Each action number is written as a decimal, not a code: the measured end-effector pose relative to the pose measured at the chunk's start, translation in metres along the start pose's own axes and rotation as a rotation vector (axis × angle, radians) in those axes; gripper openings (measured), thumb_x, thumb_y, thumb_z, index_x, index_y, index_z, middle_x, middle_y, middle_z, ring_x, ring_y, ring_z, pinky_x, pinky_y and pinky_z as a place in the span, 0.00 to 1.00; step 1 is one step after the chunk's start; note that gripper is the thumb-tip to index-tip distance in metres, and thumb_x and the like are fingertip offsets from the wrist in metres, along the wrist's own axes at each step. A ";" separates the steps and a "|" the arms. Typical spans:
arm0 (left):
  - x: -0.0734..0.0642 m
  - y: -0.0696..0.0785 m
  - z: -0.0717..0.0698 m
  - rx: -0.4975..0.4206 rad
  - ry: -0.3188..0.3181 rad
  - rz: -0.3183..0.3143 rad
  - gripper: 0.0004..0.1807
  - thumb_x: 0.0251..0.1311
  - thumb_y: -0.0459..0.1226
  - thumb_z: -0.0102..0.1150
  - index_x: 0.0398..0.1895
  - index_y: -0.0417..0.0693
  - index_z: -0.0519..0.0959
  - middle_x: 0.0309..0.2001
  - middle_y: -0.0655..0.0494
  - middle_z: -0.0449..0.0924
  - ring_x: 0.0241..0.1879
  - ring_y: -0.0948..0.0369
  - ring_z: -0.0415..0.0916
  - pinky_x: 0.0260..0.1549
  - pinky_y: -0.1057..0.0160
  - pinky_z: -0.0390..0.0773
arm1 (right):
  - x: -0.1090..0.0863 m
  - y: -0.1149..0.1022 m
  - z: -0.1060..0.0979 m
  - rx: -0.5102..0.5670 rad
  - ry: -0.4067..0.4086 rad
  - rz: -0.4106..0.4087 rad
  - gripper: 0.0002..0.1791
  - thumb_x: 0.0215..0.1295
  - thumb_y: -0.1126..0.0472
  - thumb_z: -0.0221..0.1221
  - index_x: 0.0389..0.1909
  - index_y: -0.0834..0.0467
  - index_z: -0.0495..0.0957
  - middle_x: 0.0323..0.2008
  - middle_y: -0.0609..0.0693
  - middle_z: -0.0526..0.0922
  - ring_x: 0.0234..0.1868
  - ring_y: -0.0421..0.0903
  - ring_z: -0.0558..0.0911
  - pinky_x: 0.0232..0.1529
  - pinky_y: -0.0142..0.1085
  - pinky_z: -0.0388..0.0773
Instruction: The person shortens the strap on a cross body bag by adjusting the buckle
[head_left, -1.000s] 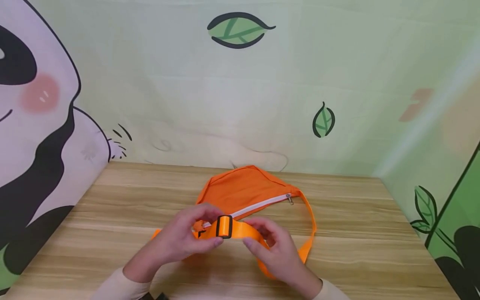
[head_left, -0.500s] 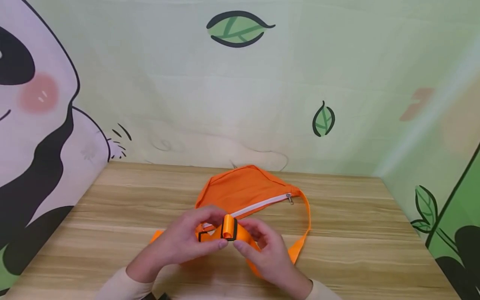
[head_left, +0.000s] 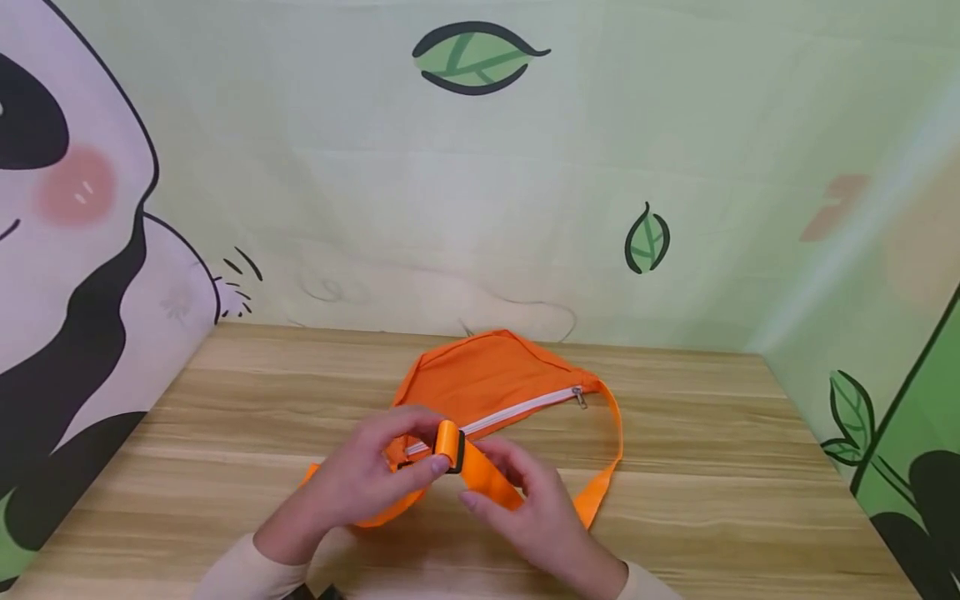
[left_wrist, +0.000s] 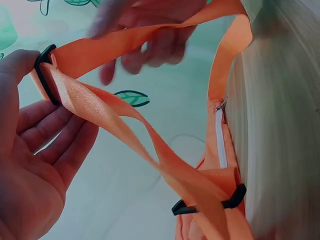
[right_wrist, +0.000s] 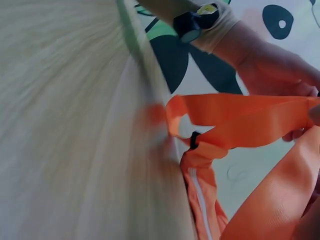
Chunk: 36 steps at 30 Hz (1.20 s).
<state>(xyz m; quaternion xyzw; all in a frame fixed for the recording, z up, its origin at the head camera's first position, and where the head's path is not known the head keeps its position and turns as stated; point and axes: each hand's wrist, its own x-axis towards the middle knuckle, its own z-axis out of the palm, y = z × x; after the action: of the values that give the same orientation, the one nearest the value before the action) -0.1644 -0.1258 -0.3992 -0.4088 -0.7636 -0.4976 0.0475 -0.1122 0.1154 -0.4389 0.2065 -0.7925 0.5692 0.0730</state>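
An orange waist bag lies on the wooden table in the head view, its white zipper facing the person. Its strap is lifted in front of it. My left hand pinches a black slide buckle between thumb and fingers, with webbing looped through it. On the other side, my right hand has its fingers curled behind the strap right of the buckle, the thumb standing off it. A second black buckle sits on the strap near the bag in the left wrist view.
The wooden table meets a pale green printed cloth behind the bag. A strap loop rests to the bag's right. A small dark object shows at the lower edge by the left sleeve.
The right hand came left toward the buckle, then its thumb parted from the strap. The buckle turned, and webbing now bulges as a loop through it. The bag stayed in place.
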 end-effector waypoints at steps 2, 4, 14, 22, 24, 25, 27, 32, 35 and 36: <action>0.000 0.000 -0.002 0.007 0.013 -0.012 0.12 0.69 0.34 0.70 0.52 0.56 0.84 0.45 0.64 0.88 0.44 0.64 0.85 0.50 0.58 0.87 | -0.002 0.002 -0.002 -0.059 -0.003 -0.019 0.24 0.68 0.60 0.73 0.63 0.52 0.82 0.45 0.45 0.90 0.41 0.37 0.83 0.48 0.32 0.84; 0.000 0.000 -0.004 0.007 0.017 -0.021 0.12 0.70 0.33 0.70 0.52 0.56 0.83 0.44 0.64 0.87 0.44 0.64 0.85 0.50 0.59 0.86 | -0.004 0.004 -0.003 -0.117 0.007 -0.074 0.23 0.68 0.60 0.74 0.62 0.53 0.82 0.45 0.45 0.90 0.41 0.36 0.82 0.46 0.32 0.84; -0.001 -0.002 -0.004 -0.029 -0.029 -0.022 0.14 0.70 0.32 0.70 0.55 0.53 0.84 0.45 0.60 0.89 0.45 0.63 0.86 0.51 0.58 0.87 | -0.005 0.006 -0.001 -0.163 0.044 -0.258 0.21 0.66 0.64 0.72 0.60 0.57 0.84 0.44 0.51 0.89 0.39 0.36 0.81 0.36 0.31 0.85; -0.003 -0.003 0.001 0.013 -0.080 -0.052 0.12 0.70 0.40 0.73 0.53 0.55 0.84 0.45 0.64 0.87 0.47 0.64 0.85 0.53 0.57 0.87 | 0.000 0.002 -0.001 -0.154 -0.006 -0.233 0.24 0.72 0.62 0.69 0.67 0.56 0.82 0.56 0.53 0.89 0.45 0.39 0.85 0.43 0.33 0.88; -0.003 -0.003 0.002 0.005 -0.083 -0.044 0.12 0.70 0.40 0.73 0.53 0.56 0.84 0.46 0.65 0.86 0.47 0.64 0.85 0.53 0.58 0.87 | 0.000 0.003 -0.002 -0.170 -0.023 -0.218 0.24 0.73 0.61 0.69 0.68 0.55 0.81 0.56 0.53 0.90 0.44 0.38 0.85 0.43 0.33 0.87; -0.003 -0.003 0.003 0.003 -0.085 -0.037 0.12 0.69 0.40 0.73 0.52 0.57 0.84 0.46 0.65 0.86 0.47 0.65 0.85 0.53 0.58 0.87 | 0.000 0.003 -0.002 -0.178 -0.032 -0.216 0.24 0.73 0.60 0.69 0.69 0.55 0.81 0.55 0.52 0.90 0.43 0.37 0.84 0.43 0.32 0.86; -0.003 -0.004 0.004 0.011 -0.088 -0.013 0.12 0.69 0.40 0.73 0.52 0.59 0.83 0.46 0.66 0.86 0.47 0.65 0.85 0.52 0.59 0.87 | 0.001 0.004 -0.002 -0.186 -0.042 -0.221 0.24 0.73 0.61 0.69 0.68 0.56 0.81 0.53 0.52 0.91 0.41 0.36 0.83 0.41 0.31 0.85; -0.003 -0.003 0.006 0.040 -0.098 0.025 0.13 0.69 0.40 0.73 0.53 0.60 0.83 0.48 0.67 0.86 0.47 0.67 0.84 0.51 0.58 0.88 | 0.003 0.006 -0.003 -0.220 -0.039 -0.297 0.25 0.67 0.59 0.75 0.63 0.58 0.83 0.52 0.53 0.92 0.43 0.40 0.88 0.43 0.29 0.87; -0.002 -0.002 0.005 0.032 -0.091 0.015 0.12 0.70 0.39 0.72 0.53 0.59 0.83 0.47 0.66 0.85 0.46 0.66 0.84 0.51 0.58 0.88 | 0.004 0.007 -0.003 -0.275 -0.036 -0.358 0.30 0.62 0.57 0.79 0.63 0.60 0.83 0.54 0.54 0.92 0.44 0.43 0.89 0.45 0.26 0.86; -0.002 -0.001 0.004 0.026 -0.087 0.008 0.12 0.70 0.39 0.72 0.52 0.59 0.83 0.46 0.66 0.85 0.46 0.66 0.84 0.51 0.59 0.88 | 0.003 0.007 -0.003 -0.292 -0.035 -0.369 0.31 0.60 0.57 0.80 0.63 0.61 0.83 0.54 0.54 0.91 0.43 0.43 0.89 0.44 0.25 0.85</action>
<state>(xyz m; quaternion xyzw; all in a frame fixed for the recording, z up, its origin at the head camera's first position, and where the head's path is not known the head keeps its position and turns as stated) -0.1622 -0.1240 -0.4035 -0.4325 -0.7697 -0.4691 0.0215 -0.1183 0.1195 -0.4424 0.3447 -0.8164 0.4219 0.1912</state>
